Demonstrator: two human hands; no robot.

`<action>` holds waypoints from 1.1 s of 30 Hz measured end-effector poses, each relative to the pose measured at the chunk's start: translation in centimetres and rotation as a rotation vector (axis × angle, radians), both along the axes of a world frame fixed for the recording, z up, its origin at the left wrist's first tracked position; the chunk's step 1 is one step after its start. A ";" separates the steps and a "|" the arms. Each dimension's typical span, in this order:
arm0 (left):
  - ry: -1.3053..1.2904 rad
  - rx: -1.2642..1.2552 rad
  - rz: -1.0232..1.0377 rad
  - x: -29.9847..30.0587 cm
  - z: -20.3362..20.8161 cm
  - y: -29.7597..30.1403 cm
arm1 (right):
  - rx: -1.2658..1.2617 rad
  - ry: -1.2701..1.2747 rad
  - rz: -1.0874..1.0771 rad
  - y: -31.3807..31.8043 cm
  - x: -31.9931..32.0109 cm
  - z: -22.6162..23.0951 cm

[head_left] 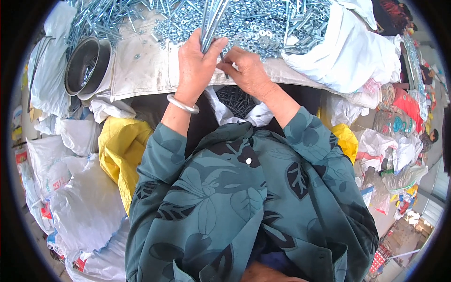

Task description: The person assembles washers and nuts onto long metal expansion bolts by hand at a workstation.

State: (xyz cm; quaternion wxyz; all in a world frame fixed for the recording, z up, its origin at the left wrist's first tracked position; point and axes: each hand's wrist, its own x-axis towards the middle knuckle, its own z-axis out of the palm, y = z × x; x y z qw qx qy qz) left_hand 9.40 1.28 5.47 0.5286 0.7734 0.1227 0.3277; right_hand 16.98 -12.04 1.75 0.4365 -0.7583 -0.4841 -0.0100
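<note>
My left hand (pixel 193 70) is closed around a bundle of long, silvery bolts (pixel 213 21) that stick up past the thumb. Close beside it, my right hand (pixel 249 70) is pinched, its fingertips at a thin dark piece that I cannot make out clearly. Both hands are over the near edge of a cloth-covered table (pixel 145 77). Beyond them lies a wide heap of loose nuts, washers and bolts (pixel 263 28). Below my hands, between my knees, a white bag (pixel 259 114) holds many small black screws (pixel 235 99).
A dark metal bowl (pixel 75 70) with a few metal pieces inside stands at the table's left. More long bolts (pixel 101 21) are piled behind it. White cloth (pixel 343 56) bunches at the right. Filled white sacks (pixel 84 202) and a yellow sack (pixel 117 150) crowd my left side; bags (pixel 394 150) crowd the right.
</note>
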 end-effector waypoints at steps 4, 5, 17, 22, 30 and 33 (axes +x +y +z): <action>0.149 -0.082 0.012 -0.8 -0.4 -0.6 | -0.065 0.048 -0.024 -1.1 -1.4 -0.3; 0.146 -0.083 0.007 -1.0 -0.7 -0.8 | -0.075 0.060 -0.028 -1.4 -1.7 -0.4; 0.174 -0.830 -0.235 -2.1 -1.9 -2.4 | -0.729 -0.465 -0.269 -10.0 11.2 2.1; 0.279 -0.838 -0.221 -2.9 -4.2 -2.9 | -0.849 -0.539 -0.208 -8.9 11.1 2.4; 0.293 -0.795 -0.148 -3.8 -5.2 -2.6 | -0.792 -0.563 -0.280 -9.0 12.5 2.6; 0.251 -0.854 -0.190 -4.1 -4.8 -2.7 | -0.294 -0.074 -0.363 -8.9 11.3 3.8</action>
